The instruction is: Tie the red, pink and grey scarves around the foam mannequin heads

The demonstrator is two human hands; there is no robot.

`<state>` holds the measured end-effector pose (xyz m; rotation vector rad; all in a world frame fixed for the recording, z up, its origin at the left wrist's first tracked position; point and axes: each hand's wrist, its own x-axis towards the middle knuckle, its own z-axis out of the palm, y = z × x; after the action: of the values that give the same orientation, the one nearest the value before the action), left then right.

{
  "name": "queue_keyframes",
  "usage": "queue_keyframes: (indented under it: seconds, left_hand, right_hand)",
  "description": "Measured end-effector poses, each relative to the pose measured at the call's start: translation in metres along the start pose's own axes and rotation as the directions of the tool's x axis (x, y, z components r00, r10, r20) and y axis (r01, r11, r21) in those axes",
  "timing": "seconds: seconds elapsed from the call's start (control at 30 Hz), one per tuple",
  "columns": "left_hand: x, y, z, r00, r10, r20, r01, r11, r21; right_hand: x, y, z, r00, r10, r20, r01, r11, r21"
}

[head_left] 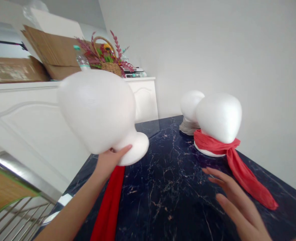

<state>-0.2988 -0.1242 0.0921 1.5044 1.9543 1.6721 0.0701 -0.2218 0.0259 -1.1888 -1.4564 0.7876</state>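
My left hand (114, 157) grips a white foam mannequin head (97, 110) by its neck, holding it tilted above the table at the left. Beneath it, a bright red scarf (106, 207) runs along the table toward me. My right hand (234, 197) hovers over the table with its fingers apart and nothing in them. Just beyond it stands a second white mannequin head (220, 115), with a coral-red scarf (245, 174) tied round its neck and one end trailing to the right. Behind that, a third white head (190, 103) has a grey cloth (188, 126) about its neck.
A dark blue marble-patterned table (168, 187) spreads before me, against a white wall. White cabinets (29, 124) at the left bear cardboard boxes (52, 47), a plastic bottle (81, 58) and a flower basket (111, 68). A metal rack (22, 217) is at the lower left.
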Motion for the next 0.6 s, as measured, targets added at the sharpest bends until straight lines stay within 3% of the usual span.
queue_keyframes:
  seconds: [0.1, 0.2, 0.27, 0.4, 0.53, 0.6]
  left_hand:
    - [-0.040, 0.015, 0.045, 0.983, 0.026, 0.184, -0.012, 0.997, -0.077]
    - [-0.071, 0.023, 0.077, 0.961, 0.092, 0.259, -0.049, 0.984, -0.170]
    - [-0.087, 0.026, 0.088, 0.945, 0.158, 0.286, -0.093, 0.969, -0.231]
    - [-0.114, 0.034, 0.090, 0.895, 0.291, 0.338, -0.201, 0.940, -0.277]
    - [-0.135, 0.038, 0.083, 0.893, 0.274, 0.356, -0.219, 0.957, -0.188]
    - [-0.141, 0.036, 0.082, 0.889, 0.250, 0.383, -0.210, 0.967, -0.143]
  right_hand:
    - [0.028, -0.026, 0.042, 0.966, -0.087, 0.242, 0.049, 0.986, 0.161]
    - [0.050, -0.024, 0.071, 0.947, -0.115, 0.300, 0.027, 0.959, 0.281]
    - [0.060, -0.018, 0.079, 0.948, -0.109, 0.299, 0.009, 0.948, 0.317]
    - [0.072, -0.015, 0.065, 0.935, -0.120, 0.334, -0.007, 0.935, 0.355]
    - [0.087, -0.010, 0.050, 0.909, -0.234, 0.346, 0.066, 0.898, 0.434]
    - [0.093, -0.001, 0.050, 0.907, -0.232, 0.351, 0.043, 0.881, 0.471]
